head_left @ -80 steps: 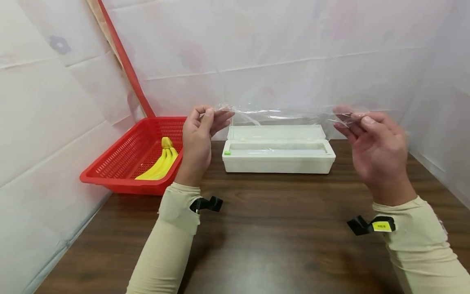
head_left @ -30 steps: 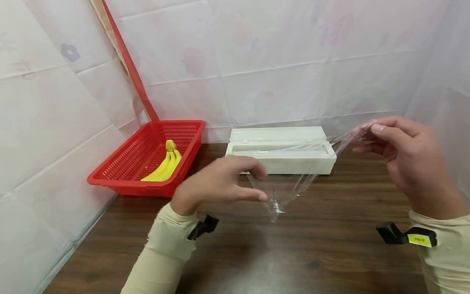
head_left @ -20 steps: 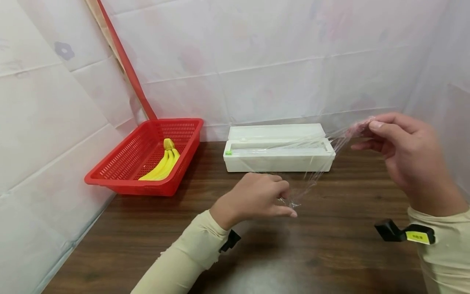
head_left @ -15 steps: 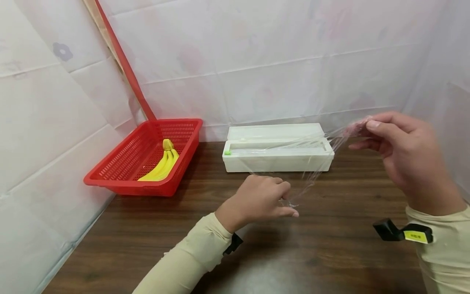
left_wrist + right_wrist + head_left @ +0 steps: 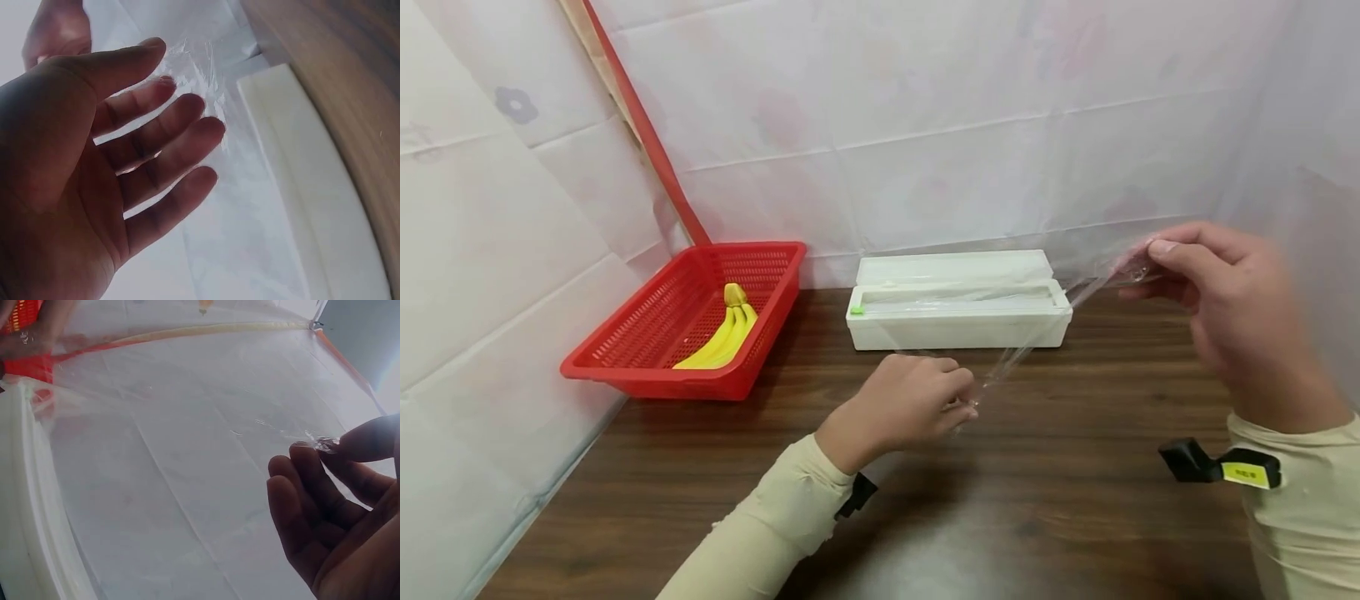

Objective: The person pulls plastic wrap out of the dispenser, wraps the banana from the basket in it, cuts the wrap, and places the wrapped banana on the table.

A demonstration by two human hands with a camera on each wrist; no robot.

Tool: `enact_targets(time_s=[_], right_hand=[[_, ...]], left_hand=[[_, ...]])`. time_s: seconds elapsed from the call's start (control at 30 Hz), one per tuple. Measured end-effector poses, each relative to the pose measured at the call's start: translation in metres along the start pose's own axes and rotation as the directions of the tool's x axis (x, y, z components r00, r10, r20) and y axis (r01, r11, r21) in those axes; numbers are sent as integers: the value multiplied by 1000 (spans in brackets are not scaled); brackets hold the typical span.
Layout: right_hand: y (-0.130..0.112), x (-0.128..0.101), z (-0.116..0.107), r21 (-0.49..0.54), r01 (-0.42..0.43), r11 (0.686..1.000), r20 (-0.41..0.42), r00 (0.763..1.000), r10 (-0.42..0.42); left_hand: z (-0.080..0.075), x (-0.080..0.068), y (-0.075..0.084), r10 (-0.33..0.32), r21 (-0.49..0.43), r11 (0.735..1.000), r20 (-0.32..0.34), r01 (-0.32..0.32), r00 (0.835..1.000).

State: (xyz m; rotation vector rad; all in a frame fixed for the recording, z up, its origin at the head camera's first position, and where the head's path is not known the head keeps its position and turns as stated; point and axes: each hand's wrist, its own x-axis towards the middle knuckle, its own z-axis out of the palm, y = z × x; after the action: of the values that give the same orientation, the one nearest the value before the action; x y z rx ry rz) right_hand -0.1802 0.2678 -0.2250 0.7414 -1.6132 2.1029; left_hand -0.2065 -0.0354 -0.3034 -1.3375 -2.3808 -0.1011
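A sheet of cling film (image 5: 1013,360) stretches between both hands, in front of a white cling film dispenser box (image 5: 958,332) whose lid stands up. My right hand (image 5: 1232,304) pinches one bunched edge of the film between thumb and forefinger, to the right of the box. In the right wrist view, that crumpled edge of cling film (image 5: 325,444) lies at the fingertips. My left hand (image 5: 895,412), lower and nearer, has thumb and forefinger together on the film's loose corner in the head view. The left wrist view shows the other left fingers spread apart beside shiny film creases.
A red plastic basket (image 5: 662,379) holding a bunch of yellow bananas (image 5: 722,337) stands on the left of the brown wooden table (image 5: 1075,500). A green slider (image 5: 857,310) sits on the box's left end. Pale sheets (image 5: 940,125) wall in the back and sides.
My left hand has let go of the film's left side, swung down toward the middle and taken the hanging corner, its thumb closing in. The right hand has moved right, still pinching the film.
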Motion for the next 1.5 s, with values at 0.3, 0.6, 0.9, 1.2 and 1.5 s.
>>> enact_targets(time_s=[0.3,0.6,0.9,1.2,1.5], right_hand=[[-13,0,-3,-319,-112,941,-30,994,107],[-26,-9,4,-713,-223,665,-111,972,207],[-35,-19,1,-868,-117,482,0,972,236],[-38,-24,-7,-942,-56,330,61,941,334],[-38,-26,-19,-945,104,310,234,878,418]], left_hand=[[-50,-28,-16,-71,-36,997,28,72,997],[-95,-43,-14,-221,-5,975,59,221,974],[-123,-58,-11,-154,13,988,-55,155,987],[-137,-69,-10,-85,-10,996,-185,85,979],[-143,-77,-10,-89,29,995,-239,99,967]])
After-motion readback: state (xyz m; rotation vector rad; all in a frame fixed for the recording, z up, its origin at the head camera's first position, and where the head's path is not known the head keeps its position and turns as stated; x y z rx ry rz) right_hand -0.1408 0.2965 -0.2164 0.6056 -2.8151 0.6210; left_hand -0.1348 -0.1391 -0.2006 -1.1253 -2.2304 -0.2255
